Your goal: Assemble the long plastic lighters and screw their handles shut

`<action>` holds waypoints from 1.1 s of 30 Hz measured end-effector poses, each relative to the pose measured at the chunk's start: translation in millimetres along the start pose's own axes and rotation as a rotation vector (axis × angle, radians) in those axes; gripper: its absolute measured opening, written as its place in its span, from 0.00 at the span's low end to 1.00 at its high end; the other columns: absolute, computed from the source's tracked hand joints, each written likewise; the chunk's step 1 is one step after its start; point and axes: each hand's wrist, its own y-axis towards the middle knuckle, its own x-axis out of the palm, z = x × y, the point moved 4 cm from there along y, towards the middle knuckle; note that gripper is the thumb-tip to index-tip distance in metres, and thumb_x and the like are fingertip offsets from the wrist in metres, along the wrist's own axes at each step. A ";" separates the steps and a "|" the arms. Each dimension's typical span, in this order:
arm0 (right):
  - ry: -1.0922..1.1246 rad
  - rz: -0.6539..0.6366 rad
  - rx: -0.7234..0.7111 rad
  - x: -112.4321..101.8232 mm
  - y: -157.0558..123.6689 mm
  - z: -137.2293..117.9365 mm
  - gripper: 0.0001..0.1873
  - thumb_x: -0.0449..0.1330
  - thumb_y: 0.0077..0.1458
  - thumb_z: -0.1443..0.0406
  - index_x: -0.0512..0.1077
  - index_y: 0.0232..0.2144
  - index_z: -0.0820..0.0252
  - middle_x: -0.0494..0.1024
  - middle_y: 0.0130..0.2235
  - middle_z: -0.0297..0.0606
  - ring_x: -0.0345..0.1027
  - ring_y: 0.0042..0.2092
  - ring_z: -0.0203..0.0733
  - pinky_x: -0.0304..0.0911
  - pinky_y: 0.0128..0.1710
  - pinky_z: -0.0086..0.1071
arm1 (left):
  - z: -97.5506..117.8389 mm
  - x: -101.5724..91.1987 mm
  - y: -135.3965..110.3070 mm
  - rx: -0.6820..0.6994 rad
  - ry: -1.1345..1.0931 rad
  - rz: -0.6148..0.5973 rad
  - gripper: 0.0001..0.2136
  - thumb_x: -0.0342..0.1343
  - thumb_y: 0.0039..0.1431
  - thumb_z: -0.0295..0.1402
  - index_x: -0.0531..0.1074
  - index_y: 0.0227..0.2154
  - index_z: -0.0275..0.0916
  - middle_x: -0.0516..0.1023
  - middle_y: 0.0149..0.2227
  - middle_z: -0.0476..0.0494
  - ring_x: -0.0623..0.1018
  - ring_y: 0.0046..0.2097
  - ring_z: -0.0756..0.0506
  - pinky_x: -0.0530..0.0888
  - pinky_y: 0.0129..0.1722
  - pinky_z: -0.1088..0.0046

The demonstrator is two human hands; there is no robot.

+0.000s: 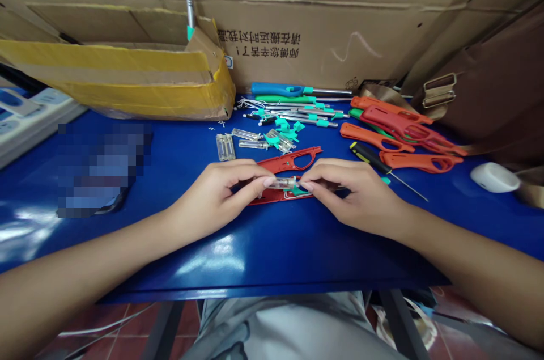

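Blue tabletop [204, 261], printed cardboard box [323, 37] behind. We note our left hand [221, 190] pinching a clear lighter fuel tank [281, 183] over red lighter shell halves [283, 164]. Our right hand [355, 190] has its fingertips at the tank's end; whether they grip, we cannot tell. Spare tanks [225, 147] lie just beyond.

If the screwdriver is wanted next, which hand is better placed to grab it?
Probably the right hand: the screwdriver lies just beyond it, on the same side. The left hand is farther away and pinches a clear tube.
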 end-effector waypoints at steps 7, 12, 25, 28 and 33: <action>-0.027 -0.020 -0.068 0.1 0.7 -1.2 0.08 0.56 0.67 0.69 0.76 0.39 0.58 0.80 0.36 0.39 0.72 0.37 0.38 0.66 0.38 0.31 | -1.0 1.3 -0.5 -0.006 -0.013 -0.018 0.09 0.56 0.70 0.34 0.81 0.42 0.39 0.82 0.37 0.49 0.79 0.37 0.51 0.74 0.40 0.79; -0.040 -0.024 -0.078 -0.3 -0.7 -1.2 0.08 0.56 0.67 0.69 0.75 0.39 0.58 0.80 0.37 0.39 0.72 0.37 0.39 0.67 0.39 0.32 | -0.8 2.0 0.1 -0.005 -0.010 -0.022 0.10 0.55 0.70 0.34 0.81 0.42 0.40 0.83 0.38 0.47 0.80 0.37 0.50 0.75 0.40 0.78; -0.063 -0.044 -0.115 2.2 -0.4 -1.3 0.08 0.55 0.68 0.69 0.75 0.39 0.59 0.80 0.37 0.39 0.72 0.38 0.38 0.67 0.39 0.31 | -0.1 3.5 -1.3 0.028 -0.015 -0.038 0.08 0.57 0.69 0.31 0.81 0.42 0.39 0.83 0.38 0.50 0.80 0.38 0.53 0.73 0.41 0.81; -0.074 -0.051 -0.128 2.1 -1.1 -1.8 0.08 0.55 0.67 0.69 0.75 0.39 0.61 0.80 0.37 0.40 0.72 0.38 0.38 0.67 0.39 0.31 | -0.6 3.5 -2.0 0.036 -0.007 -0.045 0.08 0.56 0.69 0.31 0.81 0.42 0.39 0.83 0.39 0.50 0.80 0.39 0.53 0.73 0.41 0.82; -0.080 -0.067 -0.143 3.0 -2.0 -1.8 0.09 0.55 0.68 0.70 0.75 0.39 0.62 0.80 0.37 0.40 0.72 0.39 0.38 0.67 0.40 0.30 | -2.5 4.1 -1.8 0.047 -0.007 -0.050 0.08 0.56 0.69 0.31 0.81 0.43 0.40 0.83 0.40 0.50 0.81 0.40 0.52 0.74 0.42 0.81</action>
